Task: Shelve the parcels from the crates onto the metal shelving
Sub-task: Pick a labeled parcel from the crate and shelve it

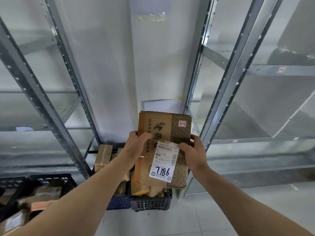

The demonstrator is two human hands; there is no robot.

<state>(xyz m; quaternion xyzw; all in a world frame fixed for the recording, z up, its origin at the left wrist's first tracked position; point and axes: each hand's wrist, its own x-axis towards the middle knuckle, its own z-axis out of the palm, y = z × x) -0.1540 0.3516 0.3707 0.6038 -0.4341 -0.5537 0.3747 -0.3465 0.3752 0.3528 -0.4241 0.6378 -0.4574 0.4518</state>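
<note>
A flat brown cardboard parcel with a white shipping label marked 7786 is held up in front of me. My left hand grips its left edge, thumb across the front. My right hand grips its right edge, thumb on the label. Below it stand a dark grey crate and a blue crate, both holding several more brown parcels. Metal shelving rises on the right and another shelving unit on the left.
A black crate with several parcels sits at the lower left on the floor. A white wall fills the gap between the two shelving units. A dark wrapped parcel lies on an upper right shelf. Pale floor tiles spread at the lower right.
</note>
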